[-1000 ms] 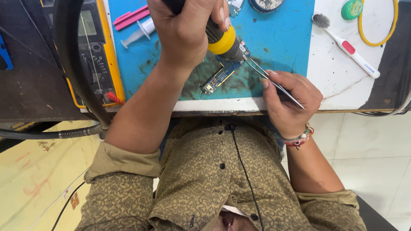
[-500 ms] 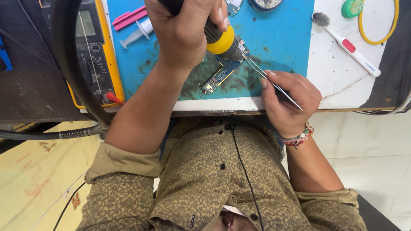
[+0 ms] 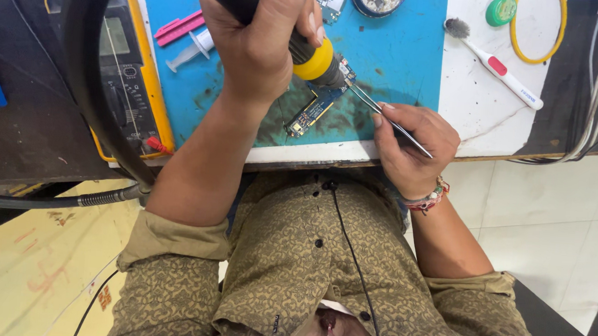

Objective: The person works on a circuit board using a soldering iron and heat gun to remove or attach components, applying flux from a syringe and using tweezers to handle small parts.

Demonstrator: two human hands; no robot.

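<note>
My left hand point(image 3: 262, 36) grips a black tool with a yellow collar point(image 3: 314, 58), its tip pointing down at a small blue circuit board point(image 3: 310, 112) lying on the blue mat point(image 3: 398, 49). Just right of the board, my right hand point(image 3: 409, 144) pinches metal tweezers point(image 3: 387, 118). The tweezer tips reach toward the board, right under the tool's tip. A beaded bracelet is on my right wrist.
A yellow multimeter point(image 3: 127, 72) lies at the left, with a thick black hose point(image 3: 85, 69) arching over it. A pink tool point(image 3: 179, 28) and a syringe point(image 3: 191, 48) lie on the mat. A white brush point(image 3: 495, 66), a green round tin point(image 3: 501, 10) and a yellow wire loop point(image 3: 557, 32) sit at right.
</note>
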